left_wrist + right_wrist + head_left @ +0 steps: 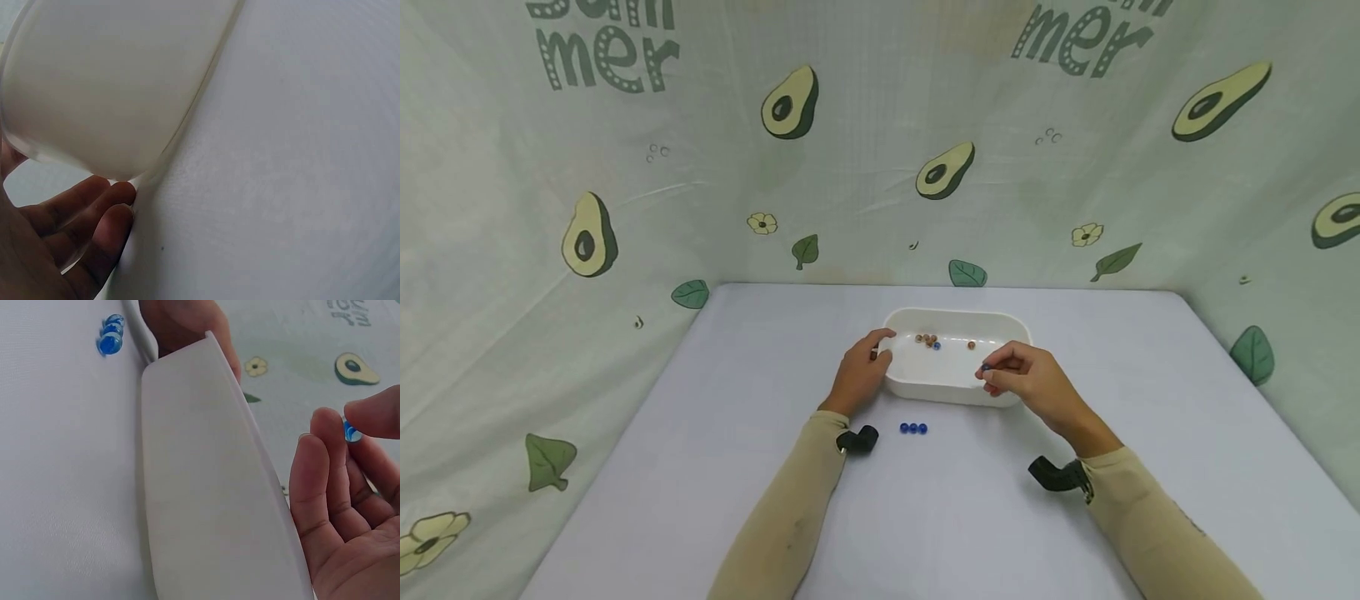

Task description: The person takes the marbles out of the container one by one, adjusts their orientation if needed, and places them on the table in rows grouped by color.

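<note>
A white tray [951,395] sits on the table with several brown marbles [927,338] and a blue marble [937,346] in it. My left hand [859,373] holds the tray's left end, its fingertips against the outer wall and low edge in the left wrist view. Over the tray's near right corner, my right hand [1028,379] pinches a blue marble [352,430] between thumb and forefinger. Three blue marbles [913,428] lie in a row on the table in front of the tray.
One brown marble [972,345] lies apart from the others, towards the tray's right side. The white table [925,517] reaches back to a hanging cloth [865,167] printed with avocados and leaves. Dark wrist mounts [1060,475] stick out from both sleeves.
</note>
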A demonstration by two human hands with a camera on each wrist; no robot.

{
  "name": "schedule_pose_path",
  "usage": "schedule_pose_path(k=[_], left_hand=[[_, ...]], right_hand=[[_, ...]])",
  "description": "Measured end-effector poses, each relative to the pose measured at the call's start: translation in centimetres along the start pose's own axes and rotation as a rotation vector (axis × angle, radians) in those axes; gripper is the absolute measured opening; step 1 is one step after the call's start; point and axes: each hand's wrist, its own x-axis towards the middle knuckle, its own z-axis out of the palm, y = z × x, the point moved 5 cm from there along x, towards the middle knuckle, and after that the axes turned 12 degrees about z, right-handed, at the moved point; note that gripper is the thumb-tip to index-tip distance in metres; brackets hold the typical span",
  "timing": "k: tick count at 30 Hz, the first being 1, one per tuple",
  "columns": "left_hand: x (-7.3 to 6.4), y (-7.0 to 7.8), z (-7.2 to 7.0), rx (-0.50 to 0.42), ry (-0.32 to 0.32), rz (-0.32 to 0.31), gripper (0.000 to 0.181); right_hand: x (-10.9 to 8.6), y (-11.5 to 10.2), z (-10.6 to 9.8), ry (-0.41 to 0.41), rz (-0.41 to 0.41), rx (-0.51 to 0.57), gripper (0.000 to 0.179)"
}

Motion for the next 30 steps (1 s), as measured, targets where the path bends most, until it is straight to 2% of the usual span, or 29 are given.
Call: schedule_pose_path(k=[5, 18, 25, 30], left_hand=[[0.0, -0.1, 0.0, -0.003, 0.002, 0.008, 0.039], [-0.1, 0.1, -0.1, -0.008, -0.004, -0.006, 0.039], [-0.1, 0.2, -0.3, -0.006, 0.01, -0.001, 0.039], [0.1, 0.1, -0.3, -0.009, -0.006, -0.003, 0.04]], right_hand=[[-0.5, 0.0, 0.5, -0.003, 0.012, -0.008, 0.02], [-1.7, 0.0, 2.5, -0.09, 0.008, 0.01, 0.017], [-1.8, 0.7, 4.1, -0.15, 0.012, -0.007, 0.016], [-1.5, 1.6, 5.2, -0.177, 0.055, -0.053, 0.017]])
